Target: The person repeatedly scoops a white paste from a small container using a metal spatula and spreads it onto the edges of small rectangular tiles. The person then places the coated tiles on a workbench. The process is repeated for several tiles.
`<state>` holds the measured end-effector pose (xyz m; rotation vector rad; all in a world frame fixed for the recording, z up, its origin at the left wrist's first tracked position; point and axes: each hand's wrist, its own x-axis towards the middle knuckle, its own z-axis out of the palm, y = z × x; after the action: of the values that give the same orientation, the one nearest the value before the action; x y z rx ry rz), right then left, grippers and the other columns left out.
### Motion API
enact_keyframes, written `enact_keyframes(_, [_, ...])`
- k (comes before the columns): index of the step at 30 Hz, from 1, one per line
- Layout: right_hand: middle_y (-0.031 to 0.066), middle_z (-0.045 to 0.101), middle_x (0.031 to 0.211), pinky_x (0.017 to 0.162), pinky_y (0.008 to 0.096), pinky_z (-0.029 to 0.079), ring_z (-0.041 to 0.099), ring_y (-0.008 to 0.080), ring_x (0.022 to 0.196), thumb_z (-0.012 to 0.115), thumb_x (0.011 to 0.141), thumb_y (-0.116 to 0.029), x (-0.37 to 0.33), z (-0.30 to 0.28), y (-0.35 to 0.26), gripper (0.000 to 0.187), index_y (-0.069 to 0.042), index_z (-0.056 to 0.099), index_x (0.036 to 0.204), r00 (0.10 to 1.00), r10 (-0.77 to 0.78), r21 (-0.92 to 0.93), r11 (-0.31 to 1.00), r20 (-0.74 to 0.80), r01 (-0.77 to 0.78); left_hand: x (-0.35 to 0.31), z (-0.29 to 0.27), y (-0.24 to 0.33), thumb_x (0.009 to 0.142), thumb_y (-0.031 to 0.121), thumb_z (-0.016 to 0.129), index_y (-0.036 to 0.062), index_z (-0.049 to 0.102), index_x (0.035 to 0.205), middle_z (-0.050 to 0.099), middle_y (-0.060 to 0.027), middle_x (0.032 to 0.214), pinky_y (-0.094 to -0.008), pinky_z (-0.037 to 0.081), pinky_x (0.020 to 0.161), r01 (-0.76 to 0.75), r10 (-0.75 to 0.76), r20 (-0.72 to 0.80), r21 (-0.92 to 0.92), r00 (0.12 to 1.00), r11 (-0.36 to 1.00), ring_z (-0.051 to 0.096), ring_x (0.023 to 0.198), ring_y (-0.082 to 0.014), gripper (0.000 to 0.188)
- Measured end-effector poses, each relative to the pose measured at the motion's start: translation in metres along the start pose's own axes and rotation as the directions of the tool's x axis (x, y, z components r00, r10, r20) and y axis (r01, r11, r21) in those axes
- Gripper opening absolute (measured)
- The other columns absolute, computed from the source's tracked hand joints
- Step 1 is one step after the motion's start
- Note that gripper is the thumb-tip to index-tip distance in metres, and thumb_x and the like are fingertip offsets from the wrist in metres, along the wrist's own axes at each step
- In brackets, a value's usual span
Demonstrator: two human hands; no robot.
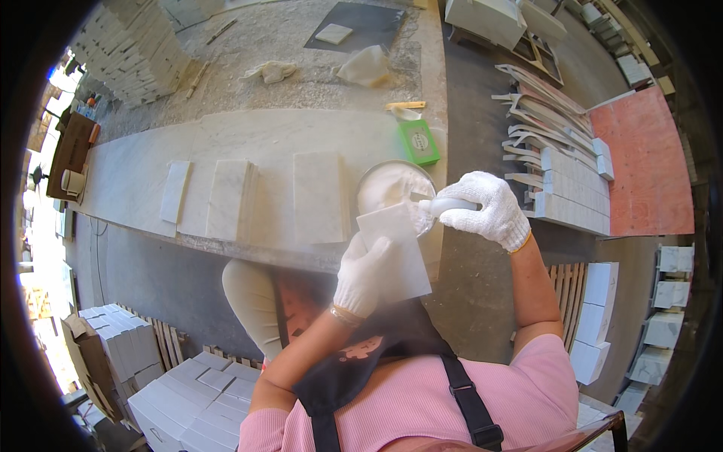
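My left hand, in a white knit glove, grips a flat white marble tile by its left side. My right hand, gloved the same way, is closed round the pale handle of a putty knife. The knife's blade meets the tile's upper edge, over a round tub of white paste. Left of the tub on the worktable lie a stack of tiles, another stack and a narrower tile.
A green box and a yellow-handled scraper lie behind the tub. Crumpled cloths rest farther back, near a tall tile pile. White boxes stand at lower left; wrapped blocks and straps sit on the right floor.
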<state>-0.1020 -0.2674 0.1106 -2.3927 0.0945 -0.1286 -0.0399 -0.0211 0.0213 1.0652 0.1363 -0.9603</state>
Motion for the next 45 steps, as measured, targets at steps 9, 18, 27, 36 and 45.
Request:
enact_keyframes(9, [0.0075,0.077,0.101,0.086,0.0303,0.054,0.07,0.0155,0.094,0.078,0.083,-0.01,0.014,0.0,-0.003,0.026,-0.003,0.077,0.109,0.969,0.242,0.38,0.901,-0.04,-0.21,0.001,-0.001,-0.001,0.1,0.019,0.064,-0.001,0.055,0.137,0.067,-0.0064,0.115,-0.0301,0.055,0.081,0.002,-0.002,-0.003,-0.042,1.0,0.999,0.064,0.095,-0.0131,0.043])
enact_keyframes(18, [0.0081,0.075,0.104,0.088,0.0332,0.053,0.068,0.0171,0.096,0.08,0.088,-0.037,0.113,0.05,0.037,0.04,-0.005,0.073,0.11,0.96,0.235,0.368,0.915,-0.155,-0.165,-0.002,0.002,0.01,0.1,0.016,0.064,0.0015,0.058,0.13,0.067,-0.0046,0.112,-0.0311,0.053,0.086,0.044,-0.044,-0.035,0.026,0.998,0.999,0.064,0.097,-0.0139,0.034])
enact_keyframes(27, [0.0162,0.073,0.112,0.097,0.0414,0.051,0.066,0.0343,0.112,0.072,0.083,-0.022,0.166,0.08,0.079,0.031,-0.013,0.072,0.113,0.983,0.154,-0.257,0.958,0.102,-0.124,0.004,-0.008,0.009,0.101,0.018,0.064,0.0019,0.058,0.132,0.067,-0.0041,0.112,-0.0326,0.052,0.089,0.056,-0.056,-0.016,0.005,0.998,0.998,0.064,0.098,-0.0149,0.035])
enact_keyframes(36, [0.0096,0.075,0.106,0.08,0.0365,0.057,0.071,0.0278,0.087,0.076,0.087,-0.033,0.055,0.028,0.023,0.028,-0.013,0.077,0.106,0.944,0.082,-0.174,0.974,-0.318,-0.143,0.006,-0.014,0.0,0.104,0.02,0.061,0.003,0.055,0.135,0.065,-0.0047,0.118,-0.0335,0.051,0.094,0.095,-0.093,0.03,-0.071,0.995,0.993,0.063,0.105,-0.0161,0.036])
enact_keyframes(45, [0.0089,0.076,0.101,0.078,0.0359,0.057,0.073,0.0279,0.089,0.075,0.088,-0.028,-0.005,0.061,0.016,0.023,-0.016,0.078,0.107,0.931,0.308,-0.136,0.932,-0.197,-0.337,0.012,-0.022,-0.018,0.107,0.027,0.057,0.0041,0.054,0.137,0.064,-0.0056,0.119,-0.0353,0.051,0.096,0.106,-0.104,0.07,-0.021,0.992,0.994,0.063,0.106,-0.0174,0.038])
